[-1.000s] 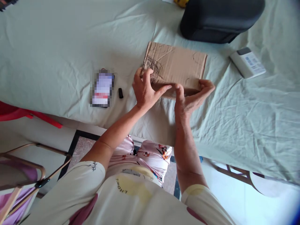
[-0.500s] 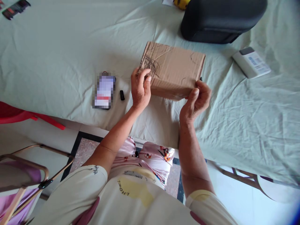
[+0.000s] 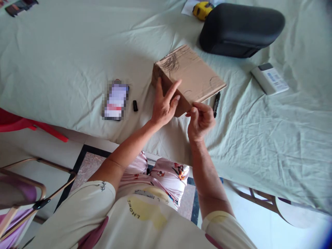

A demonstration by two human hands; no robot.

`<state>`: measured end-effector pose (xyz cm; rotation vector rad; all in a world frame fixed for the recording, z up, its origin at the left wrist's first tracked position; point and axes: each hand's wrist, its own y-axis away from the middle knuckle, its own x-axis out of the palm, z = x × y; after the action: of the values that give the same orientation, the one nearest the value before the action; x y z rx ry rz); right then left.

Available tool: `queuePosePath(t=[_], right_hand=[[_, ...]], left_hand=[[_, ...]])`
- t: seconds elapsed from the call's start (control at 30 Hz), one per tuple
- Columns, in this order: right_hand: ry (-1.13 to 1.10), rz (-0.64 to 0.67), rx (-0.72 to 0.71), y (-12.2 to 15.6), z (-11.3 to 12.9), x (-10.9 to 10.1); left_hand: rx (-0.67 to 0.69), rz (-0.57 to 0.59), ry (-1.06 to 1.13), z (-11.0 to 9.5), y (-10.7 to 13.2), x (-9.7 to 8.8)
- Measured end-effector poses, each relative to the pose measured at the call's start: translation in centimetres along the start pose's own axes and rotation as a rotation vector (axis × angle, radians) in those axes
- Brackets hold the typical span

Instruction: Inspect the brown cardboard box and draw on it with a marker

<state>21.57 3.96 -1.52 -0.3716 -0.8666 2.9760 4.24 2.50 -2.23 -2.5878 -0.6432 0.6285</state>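
One cardboard box [image 3: 197, 76] on cloth [image 3: 64, 69], left of marker [image 3: 217, 104]; prob. light/stiff, best gripped by opp. edges. Near corner's pinched by R hand [image 3: 201, 121], side's touched by L hand [image 3: 163, 109], fingers spread.

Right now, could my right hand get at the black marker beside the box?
Probably yes: the black marker lies just beside your right hand, with nothing visible between them, though that hand is at the cardboard box.
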Motion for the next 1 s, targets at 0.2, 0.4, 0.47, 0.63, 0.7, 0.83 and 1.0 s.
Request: queuePosePath(t=[0.2, 0.4, 0.47, 0.63, 0.7, 0.83, 1.0], right_hand=[[0.028, -0.006, -0.092, -0.4, 0.8, 0.2], [0.105, -0.064, -0.090, -1.9, -0.7, -0.9], [0.102, -0.110, -0.068, -2.5, -1.7, -1.3], [0.144, -0.243, -0.031, -4.7, -4.8, -2.5], [0.174, -0.258, -0.030, -5.4, -5.8, -3.0], [0.190, -0.273, -0.032, -6.1, -6.8, -3.5], [0.069, -0.199, 0.010, -5.7, -7.0, -2.7]], left_hand=[[0.135, 0.055, 0.012, -0.9, 0.6, 0.3], [0.146, 0.088, -0.023, -0.7, 0.2, 0.0], [0.157, 0.088, -0.036, -0.7, 0.2, -0.1], [0.157, 0.111, -0.048, -0.8, 0.2, -0.1], [0.149, 0.117, -0.042, -0.7, 0.2, -0.1], [0.182, 0.125, -0.028, -0.1, 0.0, -0.1], [0.150, 0.088, 0.054, 0.9, -0.6, -0.4]])
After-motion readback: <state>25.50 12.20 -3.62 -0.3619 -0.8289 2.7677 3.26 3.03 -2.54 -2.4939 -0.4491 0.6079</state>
